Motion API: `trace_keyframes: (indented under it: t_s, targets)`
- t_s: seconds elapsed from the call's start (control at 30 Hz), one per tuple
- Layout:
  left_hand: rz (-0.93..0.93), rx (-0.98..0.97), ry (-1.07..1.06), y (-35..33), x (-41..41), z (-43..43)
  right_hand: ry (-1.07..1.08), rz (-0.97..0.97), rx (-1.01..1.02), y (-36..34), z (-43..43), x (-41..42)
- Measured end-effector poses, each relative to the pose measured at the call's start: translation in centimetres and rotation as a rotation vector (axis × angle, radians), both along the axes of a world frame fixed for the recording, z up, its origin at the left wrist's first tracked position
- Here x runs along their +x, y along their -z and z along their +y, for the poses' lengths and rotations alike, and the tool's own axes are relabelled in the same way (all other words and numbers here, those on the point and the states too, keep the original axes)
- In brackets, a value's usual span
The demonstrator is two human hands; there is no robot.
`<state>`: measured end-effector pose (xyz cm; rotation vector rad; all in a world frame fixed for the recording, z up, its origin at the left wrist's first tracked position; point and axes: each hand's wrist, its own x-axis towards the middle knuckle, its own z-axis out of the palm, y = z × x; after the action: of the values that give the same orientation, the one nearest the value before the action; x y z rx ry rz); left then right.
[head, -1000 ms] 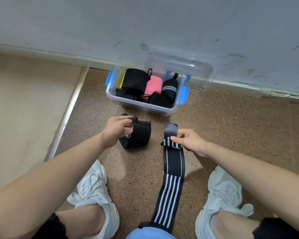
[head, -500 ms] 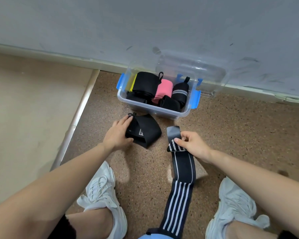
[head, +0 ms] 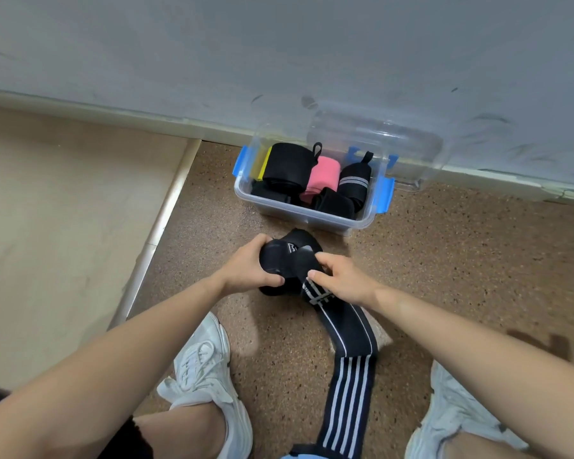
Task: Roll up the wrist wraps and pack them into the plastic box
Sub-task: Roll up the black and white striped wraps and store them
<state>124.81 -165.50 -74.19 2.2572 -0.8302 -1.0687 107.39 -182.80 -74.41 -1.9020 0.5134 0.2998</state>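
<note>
Head view looks down at a speckled brown floor, and I see both hands meeting at the centre of the frame. My left hand has its fingers and thumb curled round a bundled black wrap, held just above the floor. My right hand pinches the upper end of a long striped wrap between thumb and fingers, right where that end touches the black wrap. From there the striped wrap trails down across the floor to the bottom edge of the frame, between two white shoes; its white lines run lengthwise along the lower part.

Just above the hands, in the upper centre, stands the clear plastic box with blue clips on its sides. It is open, and its clear lid leans against the grey wall behind it. Inside lie several rolled wraps: a large black roll on the left, a pink roll in the middle, and a black roll with grey bands on the right, with more black ones beneath. A yellow piece shows at the box's left wall; what it is I cannot tell.
</note>
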Motion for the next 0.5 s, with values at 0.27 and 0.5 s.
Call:
trace_keyframes:
  t_s: [0.27,0.5]
  targets:
    - [0.368,-0.006,-0.217,-1.3,0.2,1.3,0.074,0.225,-0.186,0.6,-3.7,-1.9]
    - [0.318,-0.024,-0.167,-6.5,0.9,0.1,0.073,0.162,-0.089,-4.4,-6.7,-2.3]
